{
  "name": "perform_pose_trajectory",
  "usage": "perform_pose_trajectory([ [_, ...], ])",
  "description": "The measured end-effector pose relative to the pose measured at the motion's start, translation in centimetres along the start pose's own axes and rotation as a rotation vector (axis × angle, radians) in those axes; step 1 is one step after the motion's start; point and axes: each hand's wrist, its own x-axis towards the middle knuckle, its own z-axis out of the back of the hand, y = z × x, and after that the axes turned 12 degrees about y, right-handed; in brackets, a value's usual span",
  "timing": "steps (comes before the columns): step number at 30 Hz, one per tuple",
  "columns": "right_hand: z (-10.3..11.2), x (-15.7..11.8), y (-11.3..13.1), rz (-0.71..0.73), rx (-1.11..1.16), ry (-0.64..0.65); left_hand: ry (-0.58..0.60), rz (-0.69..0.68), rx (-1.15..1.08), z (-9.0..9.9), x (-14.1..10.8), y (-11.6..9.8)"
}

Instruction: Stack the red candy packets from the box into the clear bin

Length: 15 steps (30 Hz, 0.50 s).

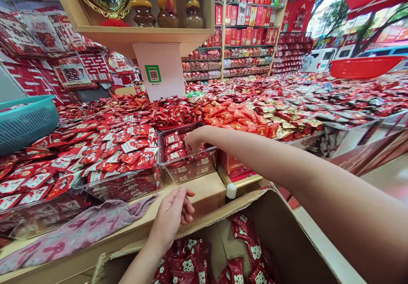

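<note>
Bright daylight from the right, stretched edges, soft blur at far right, faint shadows

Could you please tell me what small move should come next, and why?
Probably lower the left hand into the cardboard box for some red double-happiness packets: that hand looks empty, and similar packets in the clear bin, where the right hand reaches, lie below its rim.

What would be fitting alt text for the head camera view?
The right hand reaches into a clear bin of red packets; the left hand hovers by an open cardboard box containing similar packets. Wrapped packets lie heaped around.
</note>
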Motion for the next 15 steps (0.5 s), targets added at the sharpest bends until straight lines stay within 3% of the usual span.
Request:
perform_pose_trajectory([
  [9,-0.3,-1.3,0.0,0.063,0.219,0.071,0.002,0.01,-0.009,0.0,0.2,0.2],
  [15,-0.1,-1.1,0.1,0.092,0.243,0.073,0.002,0.01,-0.007,0.1,0.1,0.1],
])
